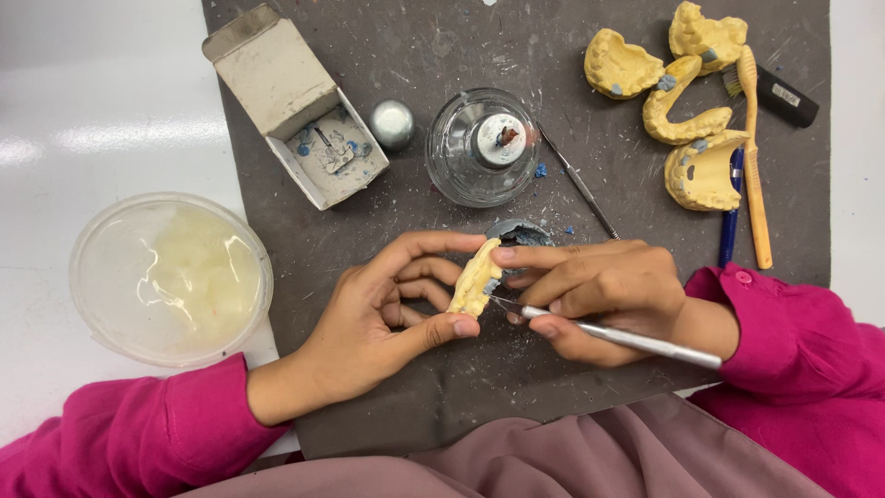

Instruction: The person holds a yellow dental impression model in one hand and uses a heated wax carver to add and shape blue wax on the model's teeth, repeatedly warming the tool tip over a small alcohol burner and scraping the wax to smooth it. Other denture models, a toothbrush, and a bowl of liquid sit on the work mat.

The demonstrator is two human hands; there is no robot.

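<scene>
Setting: dental lab bench, training or technician work. Evidence: white counter [111, 101] covered by scratched grey work mat [433, 46], flecked with blue wax crumbs. Four yellow plaster jaw casts [687, 101] grouped at mat's far right corner, toothbrush [754, 166] and blue pen [730, 226] beside them. Glass spirit lamp [481, 148] with wick at centre, its metal cap [392, 124] nearby. Thin metal carving tool [579, 183] lying next to lamp. Open cardboard box [295, 101] holding wax scraps. Clear plastic tub [171, 277] on counter, left.
</scene>
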